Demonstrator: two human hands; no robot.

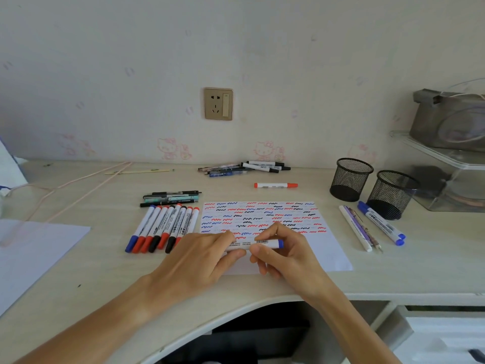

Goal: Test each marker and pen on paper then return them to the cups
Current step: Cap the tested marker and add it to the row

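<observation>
2 mesh cups (351, 179) right of scribbled paper (325, 252), markerless.

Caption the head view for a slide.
Both hands hold a blue marker over the scribbled test paper.

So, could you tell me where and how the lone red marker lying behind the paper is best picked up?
Pinch the red marker across the middle of its white barrel, coming straight down from above. It lies flat on the desk, left to right, with bare desk all round it, so fingers fit in front and behind.
</observation>
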